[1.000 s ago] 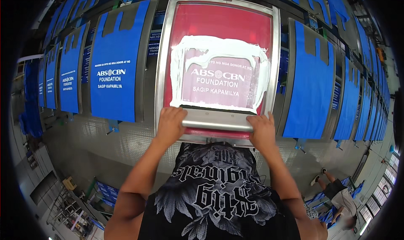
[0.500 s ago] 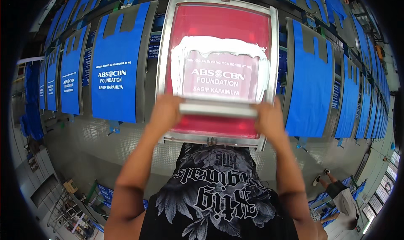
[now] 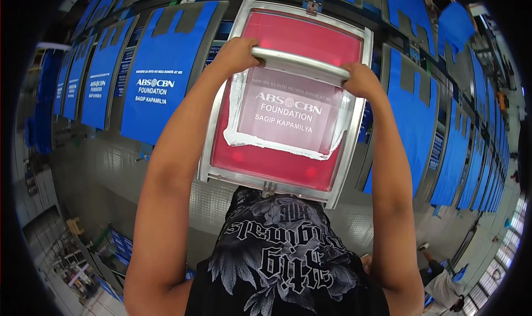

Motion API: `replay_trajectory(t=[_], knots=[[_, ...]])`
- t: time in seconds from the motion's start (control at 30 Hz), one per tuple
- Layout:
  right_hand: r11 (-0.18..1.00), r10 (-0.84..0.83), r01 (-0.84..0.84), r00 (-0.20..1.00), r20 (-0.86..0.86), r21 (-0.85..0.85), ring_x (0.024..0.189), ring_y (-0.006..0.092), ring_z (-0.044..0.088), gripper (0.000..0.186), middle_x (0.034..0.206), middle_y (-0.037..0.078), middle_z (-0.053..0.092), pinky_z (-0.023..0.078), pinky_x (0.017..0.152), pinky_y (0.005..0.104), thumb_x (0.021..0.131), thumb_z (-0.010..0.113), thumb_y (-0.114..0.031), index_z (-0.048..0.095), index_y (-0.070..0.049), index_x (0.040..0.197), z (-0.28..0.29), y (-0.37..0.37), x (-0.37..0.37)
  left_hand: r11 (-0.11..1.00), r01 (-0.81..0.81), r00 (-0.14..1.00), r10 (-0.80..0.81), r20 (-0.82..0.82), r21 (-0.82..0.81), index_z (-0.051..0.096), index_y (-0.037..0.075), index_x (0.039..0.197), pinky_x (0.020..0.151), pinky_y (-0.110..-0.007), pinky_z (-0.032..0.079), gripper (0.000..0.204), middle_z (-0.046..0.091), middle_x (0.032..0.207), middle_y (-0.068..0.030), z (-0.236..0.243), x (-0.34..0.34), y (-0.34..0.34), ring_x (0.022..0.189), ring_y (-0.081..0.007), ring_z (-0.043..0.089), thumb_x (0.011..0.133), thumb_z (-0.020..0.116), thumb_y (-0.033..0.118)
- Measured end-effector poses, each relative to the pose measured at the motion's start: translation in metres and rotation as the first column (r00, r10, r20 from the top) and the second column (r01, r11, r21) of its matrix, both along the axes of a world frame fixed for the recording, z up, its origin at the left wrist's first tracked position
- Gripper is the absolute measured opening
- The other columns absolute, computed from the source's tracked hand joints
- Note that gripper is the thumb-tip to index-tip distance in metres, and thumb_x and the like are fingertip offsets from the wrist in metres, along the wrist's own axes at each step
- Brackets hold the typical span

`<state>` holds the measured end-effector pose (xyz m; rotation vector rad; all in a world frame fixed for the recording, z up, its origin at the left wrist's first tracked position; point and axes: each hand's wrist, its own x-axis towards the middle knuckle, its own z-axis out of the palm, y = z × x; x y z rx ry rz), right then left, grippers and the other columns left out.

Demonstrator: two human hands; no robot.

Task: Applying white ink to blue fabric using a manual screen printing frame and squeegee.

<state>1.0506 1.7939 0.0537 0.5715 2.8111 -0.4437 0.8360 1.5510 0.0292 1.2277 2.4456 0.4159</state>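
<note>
A screen-printing frame (image 3: 361, 94) with metal edges and red mesh lies in front of me, its near end close to my shirt. My left hand (image 3: 239, 56) grips the left end of a long pale squeegee (image 3: 302, 62), and my right hand (image 3: 361, 81) grips its right end. The squeegee crosses the upper part of the mesh, tilted slightly down to the right. Below it, the pale stencil area (image 3: 285, 113) with lettering shows through. White ink (image 3: 277, 147) lies in a ridge along the stencil's lower edge and up both sides.
Blue printed fabric pieces (image 3: 160, 55) lie on dark boards in a row to the left; more blue pieces (image 3: 407, 111) continue to the right. A metal hinge clamp (image 3: 313, 3) holds the frame's far end. Another person (image 3: 443, 285) stands at the lower right.
Both hands have moved the squeegee from the lower mesh to the upper part. The white ink ridge, earlier above the stencil, now lies along its lower edge. My view has shifted slightly.
</note>
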Motion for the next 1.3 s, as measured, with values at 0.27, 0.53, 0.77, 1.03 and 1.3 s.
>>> replay_trajectory(t=[0.27, 0.53, 0.77, 1.03, 1.3], knots=[[0.999, 0.025, -0.025, 1.000, -0.012, 0.020, 0.098, 0.0348, 0.060, 0.050, 0.104, 0.020, 0.064, 0.047, 0.088, 0.0389, 0.060, 0.066, -0.014, 0.064, -0.008, 0.110, -0.016, 0.039, -0.012, 0.996, 0.072, 0.829, -0.028, 0.558, -0.056, 0.063, 0.001, 0.084, 0.067, -0.039, 0.047, 0.037, 0.062, 0.076, -0.0179, -0.018, 0.186, -0.149, 0.070, -0.0280, 0.061, 0.088, 0.057, 0.038], [0.991, 0.113, -0.116, 0.992, 0.047, 0.069, 0.109, 0.0340, 0.056, 0.057, 0.116, 0.019, 0.060, 0.043, 0.096, 0.0386, 0.064, 0.057, -0.011, 0.059, -0.008, 0.120, -0.009, 0.001, -0.047, 0.956, -0.283, 0.035, 0.088, 0.996, -0.074, 0.065, 0.001, 0.087, 0.063, -0.024, 0.045, 0.043, 0.062, 0.077, 0.0001, -0.111, 0.311, -0.207, 0.071, -0.0053, 0.051, 0.094, 0.051, 0.041], [0.997, -0.070, 0.069, 0.994, 0.086, 0.023, 0.107, 0.0323, 0.057, 0.053, 0.114, 0.015, 0.062, 0.045, 0.092, 0.0405, 0.065, 0.054, -0.006, 0.061, -0.010, 0.118, 0.020, -0.067, -0.017, 0.987, -0.156, 0.091, -0.015, 0.996, 0.030, 0.062, 0.004, 0.078, 0.058, -0.020, 0.040, 0.045, 0.054, 0.067, 0.0020, -0.064, 0.294, -0.198, 0.063, -0.0058, 0.048, 0.096, 0.047, 0.043], [0.992, 0.091, -0.064, 0.961, -0.263, 0.112, 0.087, 0.0289, 0.056, 0.044, 0.090, 0.010, 0.061, 0.043, 0.079, 0.0406, 0.059, 0.057, 0.003, 0.060, -0.006, 0.101, 0.008, -0.232, 0.152, 0.981, -0.185, 0.124, 0.080, 0.989, -0.056, 0.061, 0.005, 0.074, 0.050, -0.023, 0.039, 0.047, 0.053, 0.059, 0.0005, -0.064, 0.298, -0.194, 0.054, -0.0079, 0.048, 0.095, 0.047, 0.044], [0.997, 0.009, 0.009, 0.973, -0.231, 0.080, 0.092, 0.0250, 0.057, 0.036, 0.092, 0.008, 0.064, 0.039, 0.089, 0.0466, 0.064, 0.072, -0.014, 0.064, -0.011, 0.100, 0.001, -0.160, 0.168, 0.954, -0.118, 0.474, 0.298, 0.828, -0.275, 0.060, 0.004, 0.062, 0.048, -0.026, 0.038, 0.057, 0.051, 0.052, -0.0021, -0.083, 0.307, -0.194, 0.049, -0.0110, 0.049, 0.090, 0.049, 0.053]])
